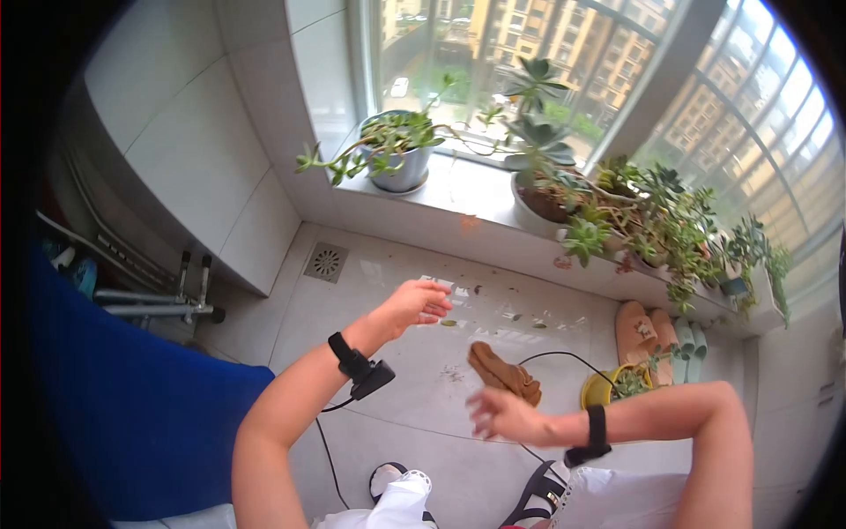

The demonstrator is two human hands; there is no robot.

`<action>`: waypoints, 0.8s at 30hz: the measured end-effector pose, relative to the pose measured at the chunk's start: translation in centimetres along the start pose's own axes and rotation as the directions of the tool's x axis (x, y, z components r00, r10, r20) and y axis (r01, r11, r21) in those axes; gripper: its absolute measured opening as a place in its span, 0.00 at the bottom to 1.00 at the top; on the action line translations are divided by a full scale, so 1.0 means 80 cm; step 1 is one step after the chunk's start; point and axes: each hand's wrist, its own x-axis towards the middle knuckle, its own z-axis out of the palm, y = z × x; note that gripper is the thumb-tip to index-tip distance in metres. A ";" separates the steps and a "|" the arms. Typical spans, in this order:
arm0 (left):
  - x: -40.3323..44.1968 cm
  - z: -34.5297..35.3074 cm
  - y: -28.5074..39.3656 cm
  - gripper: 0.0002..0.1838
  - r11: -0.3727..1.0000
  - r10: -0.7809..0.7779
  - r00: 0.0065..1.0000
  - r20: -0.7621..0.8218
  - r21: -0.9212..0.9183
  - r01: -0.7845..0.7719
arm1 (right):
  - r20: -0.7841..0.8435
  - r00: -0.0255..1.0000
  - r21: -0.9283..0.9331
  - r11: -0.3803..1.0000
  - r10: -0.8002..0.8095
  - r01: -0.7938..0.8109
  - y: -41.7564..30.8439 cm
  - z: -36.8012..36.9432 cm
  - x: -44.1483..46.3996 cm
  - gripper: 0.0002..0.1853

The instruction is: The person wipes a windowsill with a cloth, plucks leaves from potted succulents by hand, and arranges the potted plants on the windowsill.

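Note:
My left hand is held over the tiled floor, fingers apart, with nothing in it. My right hand is lower and to the right, its fingers spread and a little blurred, and nothing shows in it. Just beyond my right hand a crumpled brown cloth lies on the floor; I cannot tell whether they touch. Several small fallen leaves and bits of dirt are scattered on the tiles around my left hand. Each of my wrists has a black strap with a device on it.
Potted succulents line the window sill. At the right stand pink slippers, green slippers and a yellow pot. A drain is at the back left. Blue fabric and metal tubes fill the left; black cables cross the floor.

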 end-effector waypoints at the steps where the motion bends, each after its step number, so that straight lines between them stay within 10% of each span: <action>1: -0.004 0.013 0.005 0.17 0.998 -0.014 0.999 0.031 0.059 0.012 | 0.056 0.998 -0.027 1.000 0.004 -0.002 0.004 0.009 -0.029 0.22; 3: -0.020 0.042 0.021 0.17 0.977 -0.055 0.995 0.088 0.210 0.036 | 0.192 0.979 -0.067 0.996 0.069 -0.057 -0.008 0.019 -0.075 0.21; 8: -0.035 0.083 0.052 0.23 0.756 -0.232 0.964 0.129 0.647 0.096 | 0.326 0.891 -0.119 0.921 -0.316 0.370 -0.061 0.039 -0.130 0.15; 12: 0.002 0.053 0.045 0.30 0.527 0.095 0.958 -0.272 0.830 0.183 | 0.346 0.749 -0.085 0.776 -0.565 0.625 -0.087 0.066 -0.160 0.12; 15: 0.058 -0.023 0.046 0.32 0.403 0.509 0.749 -0.423 0.887 0.227 | 0.366 0.681 -0.032 0.723 -0.634 0.690 -0.082 0.076 -0.183 0.14; 24: 0.091 -0.084 0.101 0.52 0.585 0.748 0.344 -0.567 0.809 0.061 | 0.401 0.802 0.066 0.887 -0.443 0.457 -0.087 0.065 -0.188 0.09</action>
